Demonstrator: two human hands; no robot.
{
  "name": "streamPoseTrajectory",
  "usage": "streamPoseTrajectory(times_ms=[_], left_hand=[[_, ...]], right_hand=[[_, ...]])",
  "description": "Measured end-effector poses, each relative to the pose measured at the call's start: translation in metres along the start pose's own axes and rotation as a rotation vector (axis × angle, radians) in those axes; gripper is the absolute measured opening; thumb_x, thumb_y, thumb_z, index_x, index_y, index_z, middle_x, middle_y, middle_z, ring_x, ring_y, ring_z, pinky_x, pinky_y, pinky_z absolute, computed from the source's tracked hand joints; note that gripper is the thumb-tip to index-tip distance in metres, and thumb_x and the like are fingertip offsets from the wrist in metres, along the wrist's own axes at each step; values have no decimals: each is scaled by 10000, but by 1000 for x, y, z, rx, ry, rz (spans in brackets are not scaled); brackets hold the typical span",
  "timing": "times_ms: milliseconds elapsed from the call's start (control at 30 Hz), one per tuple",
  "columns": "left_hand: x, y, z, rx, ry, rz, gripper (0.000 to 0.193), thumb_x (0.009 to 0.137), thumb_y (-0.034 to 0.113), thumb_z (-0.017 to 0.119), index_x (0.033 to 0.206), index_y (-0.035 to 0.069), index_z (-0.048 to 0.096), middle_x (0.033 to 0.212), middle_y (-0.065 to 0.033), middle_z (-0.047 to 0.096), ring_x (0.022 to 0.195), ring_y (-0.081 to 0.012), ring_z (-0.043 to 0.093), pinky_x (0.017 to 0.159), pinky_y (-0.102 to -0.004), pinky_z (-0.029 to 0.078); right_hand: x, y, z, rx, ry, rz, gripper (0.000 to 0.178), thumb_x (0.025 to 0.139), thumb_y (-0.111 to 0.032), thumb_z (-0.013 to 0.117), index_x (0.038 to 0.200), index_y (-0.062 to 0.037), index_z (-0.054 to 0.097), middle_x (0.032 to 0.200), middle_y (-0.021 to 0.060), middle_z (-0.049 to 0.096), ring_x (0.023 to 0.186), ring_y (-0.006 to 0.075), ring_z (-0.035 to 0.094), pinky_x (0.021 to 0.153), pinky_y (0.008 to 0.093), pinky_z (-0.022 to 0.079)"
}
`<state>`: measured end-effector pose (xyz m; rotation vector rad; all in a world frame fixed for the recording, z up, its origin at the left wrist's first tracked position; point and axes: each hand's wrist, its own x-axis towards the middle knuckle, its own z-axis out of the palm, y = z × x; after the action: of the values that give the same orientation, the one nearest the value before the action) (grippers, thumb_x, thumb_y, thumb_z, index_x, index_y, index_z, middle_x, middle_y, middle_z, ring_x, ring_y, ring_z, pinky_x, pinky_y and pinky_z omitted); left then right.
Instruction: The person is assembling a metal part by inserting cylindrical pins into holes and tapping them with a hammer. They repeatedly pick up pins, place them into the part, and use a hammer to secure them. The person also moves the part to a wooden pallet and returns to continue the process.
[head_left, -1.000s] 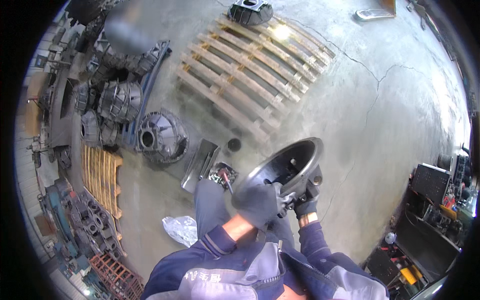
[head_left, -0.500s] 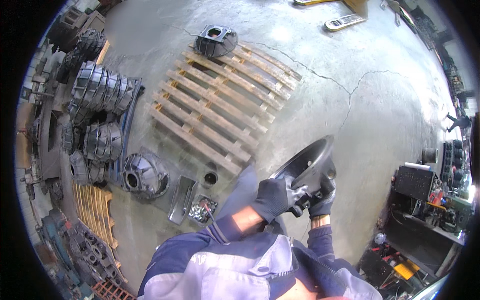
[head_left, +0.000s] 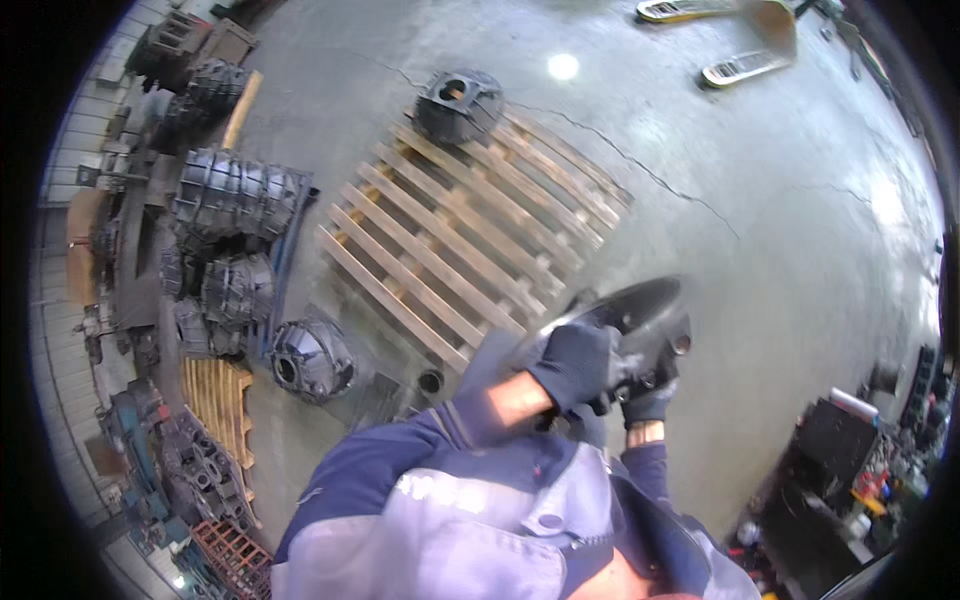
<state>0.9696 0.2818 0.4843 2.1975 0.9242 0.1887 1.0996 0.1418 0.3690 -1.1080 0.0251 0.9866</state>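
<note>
A dark metal bell housing (head_left: pixel 655 305) is held tilted in front of my body, its broad round rim facing up and away. My left hand (head_left: pixel 575 362), in a dark glove, is closed at the near left side of the housing; its fingertips are partly hidden and blurred. Below the housing's right side, my right hand (head_left: pixel 652 400), also gloved, grips the lower edge, with most of its fingers behind the metal. A round hole shows in the housing's wall near the right hand.
Ahead lies a wooden pallet (head_left: pixel 470 225) with another bell housing (head_left: pixel 458 105) on its far corner. At left stand several gearbox housings (head_left: pixel 235 190) and a single housing (head_left: pixel 312 358) on the floor. Pallet jack forks (head_left: pixel 745 68) show far right; a cluttered tool bench (head_left: pixel 825 450) stands near right.
My view has turned, so the pallet and floor parts sit further right. My left hand has shifted slightly along the housing and looks more tightly closed. The small parts tray is now covered by my sleeve.
</note>
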Motion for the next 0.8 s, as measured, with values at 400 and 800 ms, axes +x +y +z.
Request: streamPoseTrajectory(times_ms=[400, 800], left_hand=[[154, -94, 19, -100, 83, -330, 443, 926, 539, 688, 944, 102, 762, 716, -189, 685, 655, -397, 685, 596, -477, 529], [319, -329, -43, 17, 238, -389, 387, 871, 349, 735, 1152, 83, 730, 895, -176, 727, 897, -386, 709, 799, -485, 552]], right_hand=[[180, -22, 59, 72, 111, 211, 410, 1024, -246, 524, 1372, -43, 606, 1324, 136, 663, 1196, 309, 646, 1051, 459, 529], [403, 143, 171, 113, 340, 423, 473, 1070, -365, 461, 1380, -44, 618, 1387, 154, 652, 1188, 326, 639, 992, 485, 524]])
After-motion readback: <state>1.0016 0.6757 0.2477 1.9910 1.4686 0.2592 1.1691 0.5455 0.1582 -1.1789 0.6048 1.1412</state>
